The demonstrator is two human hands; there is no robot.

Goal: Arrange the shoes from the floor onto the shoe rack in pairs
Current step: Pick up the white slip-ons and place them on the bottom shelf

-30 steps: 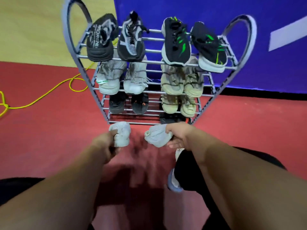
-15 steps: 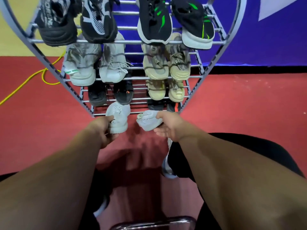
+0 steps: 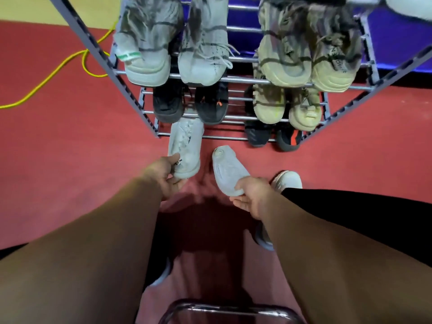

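While the left hand [image 3: 167,175] gripped one pale shoe [image 3: 185,146], toe at the shoe rack [image 3: 240,79], the right hand [image 3: 252,195] clasped its mate [image 3: 228,170] just short — both wanted sliding in side by side, toes level.

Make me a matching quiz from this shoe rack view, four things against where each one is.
1 yellow cable
2 laced shoe, left hand
3 tilted shoe, right hand
4 red-striped black shoe

A lowest tier, right end
B floor, left of shoe rack
C toe over lowest front bars
D in front of shoe rack, apart

Pairs: 1-B, 2-C, 3-D, 4-A
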